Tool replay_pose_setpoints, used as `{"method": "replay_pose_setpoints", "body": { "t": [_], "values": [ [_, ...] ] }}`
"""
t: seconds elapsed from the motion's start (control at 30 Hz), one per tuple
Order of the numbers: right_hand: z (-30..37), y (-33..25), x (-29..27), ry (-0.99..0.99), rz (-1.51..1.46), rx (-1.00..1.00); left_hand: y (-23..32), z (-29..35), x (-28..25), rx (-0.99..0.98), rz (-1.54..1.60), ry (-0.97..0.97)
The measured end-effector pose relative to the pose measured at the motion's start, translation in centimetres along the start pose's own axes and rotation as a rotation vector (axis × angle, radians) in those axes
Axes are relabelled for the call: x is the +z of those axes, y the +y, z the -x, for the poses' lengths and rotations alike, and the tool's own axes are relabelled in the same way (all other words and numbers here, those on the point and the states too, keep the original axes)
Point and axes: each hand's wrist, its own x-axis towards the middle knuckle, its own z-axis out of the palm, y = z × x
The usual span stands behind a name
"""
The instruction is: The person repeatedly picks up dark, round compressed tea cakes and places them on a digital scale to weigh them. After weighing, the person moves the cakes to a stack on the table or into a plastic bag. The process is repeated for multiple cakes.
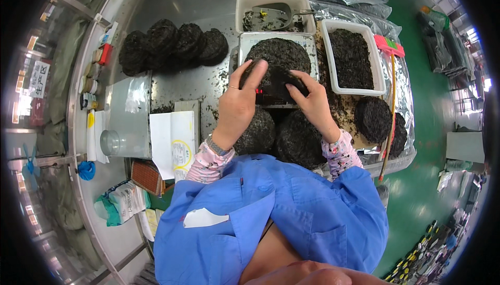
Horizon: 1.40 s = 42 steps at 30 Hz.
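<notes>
Between my hands is a dark round cake of what looks like dried seaweed (pixel 277 83), tilted over the front of a scale (pixel 314 43). My left hand (pixel 235 108) grips its left edge with thumb and fingers. The right edge is pinched by my right hand (pixel 314 103). Another dark cake (pixel 284 52) lies on the scale's plate, just beyond the held one; whether the two touch I cannot tell. Part of a red lit display shows under the held cake. Close to my body, below my wrists, sit two more cakes, a left one (pixel 255 131) and a right one (pixel 298 138).
Several cakes (pixel 174 43) lean in a row at the far left of the metal table (pixel 172 84). Behind the scale, a white tub (pixel 240 11) contains a scoop (pixel 278 17). A white bin (pixel 382 77) of loose dark flakes stands right, near more cakes (pixel 373 119) and a thin stick (pixel 391 103).
</notes>
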Motion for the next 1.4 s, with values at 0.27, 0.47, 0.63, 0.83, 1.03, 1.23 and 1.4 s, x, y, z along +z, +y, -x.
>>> {"method": "replay_pose_setpoints", "body": {
  "t": [0.27, 0.47, 0.63, 0.83, 1.03, 1.23, 1.4],
  "values": [
    [1.0, -3.1, -0.1, -0.061, 0.155, -0.127, 0.9, 0.3, 2.1, 0.165, -0.073, 0.102],
    [1.5, -3.9, 0.1, -0.064, 0.181, -0.135, 0.4, 0.7, 2.7, 0.342, -0.112, 0.136],
    [1.7, -3.5, 0.2, -0.073, 0.149, -0.134, 0.4, 0.7, 2.7, 0.363, -0.095, 0.145],
    [1.7, -2.7, -0.3, -0.126, -0.023, 0.076, 0.6, 1.1, 2.6, 0.073, 0.063, 0.155],
    [1.0, -1.4, -0.6, -0.057, -0.021, 0.051, 0.2, 0.3, 1.4, -0.001, 0.080, 0.195],
    [-4.5, 4.4, 1.2, -0.047, 0.524, -0.474, -4.1, 0.4, -0.9, -0.232, 0.047, 0.284],
    [-2.9, 5.6, 3.3, -0.255, 0.298, -0.250, -4.7, 1.4, -0.2, -0.571, 0.704, 0.280]
  ]
}}
